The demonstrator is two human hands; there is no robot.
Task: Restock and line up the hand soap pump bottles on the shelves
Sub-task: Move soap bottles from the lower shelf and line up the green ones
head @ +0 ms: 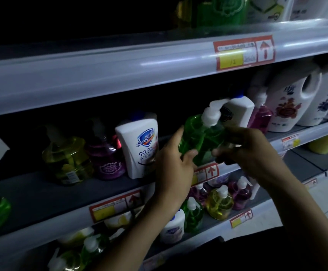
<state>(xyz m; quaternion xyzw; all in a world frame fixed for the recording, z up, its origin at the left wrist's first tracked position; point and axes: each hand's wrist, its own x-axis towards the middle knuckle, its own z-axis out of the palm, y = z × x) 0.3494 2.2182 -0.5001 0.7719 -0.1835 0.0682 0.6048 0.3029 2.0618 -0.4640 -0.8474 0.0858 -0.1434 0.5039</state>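
The middle shelf (32, 192) carried a row set back from its front edge: a yellow bottle (67, 159), a purple bottle (105, 155) and a white Safeguard bottle (139, 145). The gap to their right was probably the slot to fill. The green pump bottle (198, 137) hung tilted over that front edge, not yet standing. The left grip (171, 161) clasped its left side and the right grip (243, 147) its right, 2 hands likely steadying it to turn the white pump (212, 112) forward.
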